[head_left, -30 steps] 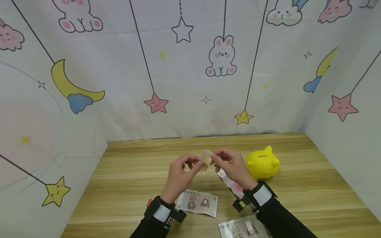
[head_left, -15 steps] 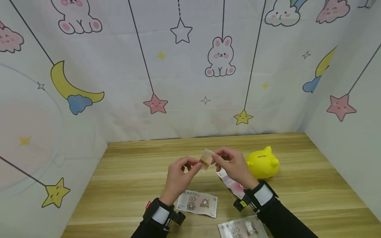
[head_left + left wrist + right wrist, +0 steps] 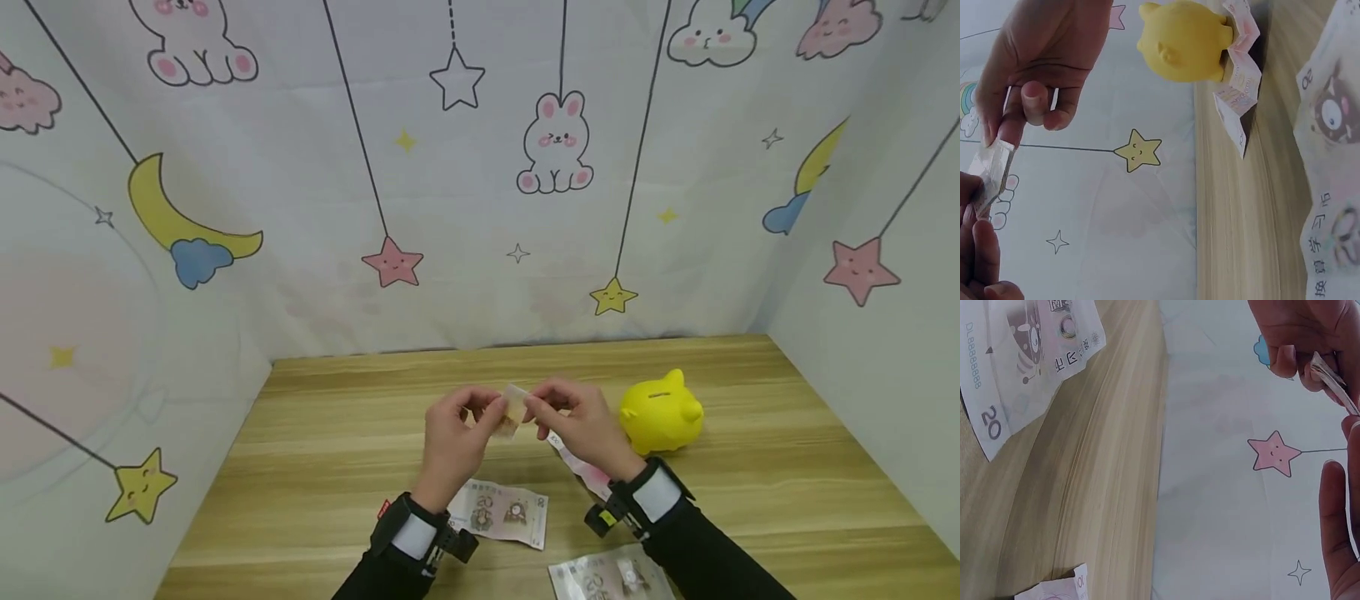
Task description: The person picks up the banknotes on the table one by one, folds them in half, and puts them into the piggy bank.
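Observation:
A small folded play banknote (image 3: 513, 410) is held up above the table between both hands. My left hand (image 3: 459, 437) pinches its left side between thumb and fingers. The right hand (image 3: 576, 423) pinches the upper right edge. In the left wrist view the folded note (image 3: 992, 170) looks like a narrow layered strip, and the right wrist view catches the note (image 3: 1333, 380) nearly edge-on. Beneath the right hand lies a pink banknote (image 3: 585, 471) with zigzag creases. Just right of that hand stands a yellow piggy bank (image 3: 660, 414), its coin slot facing up.
A play banknote marked 20 (image 3: 502, 514) lies flat beside the left wrist. Another note (image 3: 609, 575) lies at the front edge of view, partly covered by the right sleeve. The wooden table (image 3: 337, 442) meets a cartoon-printed cloth backdrop (image 3: 465, 300) behind and at both sides.
The folded note has tilted and dropped slightly, and less of its face shows. My left hand has moved a little right and up; the right hand shifted slightly left and down.

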A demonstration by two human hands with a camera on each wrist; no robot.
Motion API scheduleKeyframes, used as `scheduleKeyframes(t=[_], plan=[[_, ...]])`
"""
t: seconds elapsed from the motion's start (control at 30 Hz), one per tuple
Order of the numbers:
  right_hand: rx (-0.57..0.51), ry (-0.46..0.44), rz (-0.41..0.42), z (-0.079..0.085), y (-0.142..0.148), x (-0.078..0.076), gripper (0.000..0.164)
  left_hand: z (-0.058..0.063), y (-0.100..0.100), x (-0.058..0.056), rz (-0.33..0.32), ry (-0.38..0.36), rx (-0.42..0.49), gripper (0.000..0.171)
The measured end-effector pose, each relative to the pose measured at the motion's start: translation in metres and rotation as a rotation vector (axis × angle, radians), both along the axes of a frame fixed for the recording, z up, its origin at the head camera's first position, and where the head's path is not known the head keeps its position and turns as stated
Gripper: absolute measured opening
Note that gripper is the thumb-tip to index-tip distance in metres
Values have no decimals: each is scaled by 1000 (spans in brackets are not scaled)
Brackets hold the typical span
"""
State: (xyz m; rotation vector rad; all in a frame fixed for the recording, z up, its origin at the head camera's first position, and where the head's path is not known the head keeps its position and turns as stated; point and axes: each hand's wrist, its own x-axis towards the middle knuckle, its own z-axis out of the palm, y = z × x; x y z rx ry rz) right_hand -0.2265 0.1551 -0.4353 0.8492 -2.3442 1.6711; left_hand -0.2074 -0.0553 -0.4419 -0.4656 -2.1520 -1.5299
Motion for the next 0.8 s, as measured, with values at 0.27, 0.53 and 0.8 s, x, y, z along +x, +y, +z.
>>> scheduleKeyframes(t=[0.27,0.53,0.8], plan=[[-6,4,-17,-2,-1,-1,8,-3,3,1,84,279,-133,5],[-18,-23,-42,0,1,-1,6,-10,-5,7,18,65,-37,7],[-31,-48,-37,-2,1,-1,7,-9,-2,10,114,302,-221,10]])
